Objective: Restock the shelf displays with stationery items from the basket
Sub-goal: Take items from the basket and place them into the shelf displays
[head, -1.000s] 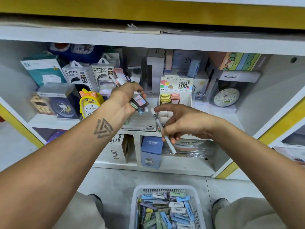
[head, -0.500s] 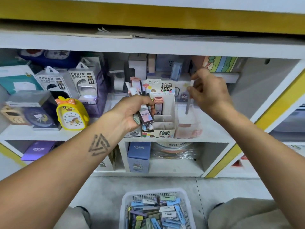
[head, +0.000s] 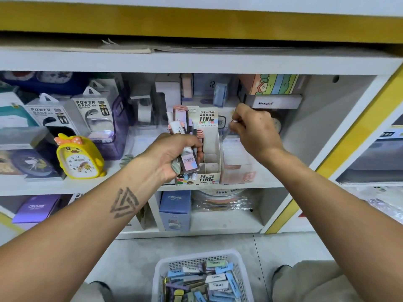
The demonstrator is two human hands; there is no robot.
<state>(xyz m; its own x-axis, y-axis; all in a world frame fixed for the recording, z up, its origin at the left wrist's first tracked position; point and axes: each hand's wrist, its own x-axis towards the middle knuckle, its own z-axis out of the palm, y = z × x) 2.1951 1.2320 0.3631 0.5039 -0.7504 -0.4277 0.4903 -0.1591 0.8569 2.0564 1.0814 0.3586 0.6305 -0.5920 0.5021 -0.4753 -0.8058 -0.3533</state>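
Since half a second ago, right hand (head: 255,129) has dropped slightly beside the cardboard display box (head: 210,153) on the shelf (head: 250,184), fingers pinching a thin white pen (head: 235,121). Left hand (head: 172,155) grips a bundle of stationery packs (head: 185,147) before the box. White basket (head: 163,271) of packs sits on the floor below.
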